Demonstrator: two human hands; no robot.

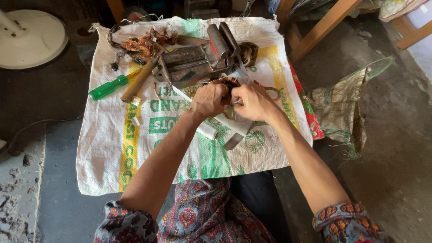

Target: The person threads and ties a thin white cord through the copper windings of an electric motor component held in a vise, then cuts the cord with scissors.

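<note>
Under the left hand (208, 100) lies a coarse woven plastic sack (112, 148), matt white. Just beyond it sits a dull, rusty metal vise (198, 58); farther left, a glossy green plastic screwdriver handle (108, 87) and a smooth wooden handle (138, 80).

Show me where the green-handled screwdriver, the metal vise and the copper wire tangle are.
green-handled screwdriver (108, 87), head view, on the green handle
metal vise (202, 56), head view, on its body
copper wire tangle (145, 44), head view, on its middle

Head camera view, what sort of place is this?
Probably an informal floor-level repair workshop: a metal bench vise, a green-handled screwdriver and tangled copper wire lie on a woven sack spread over a bare concrete floor.
</note>
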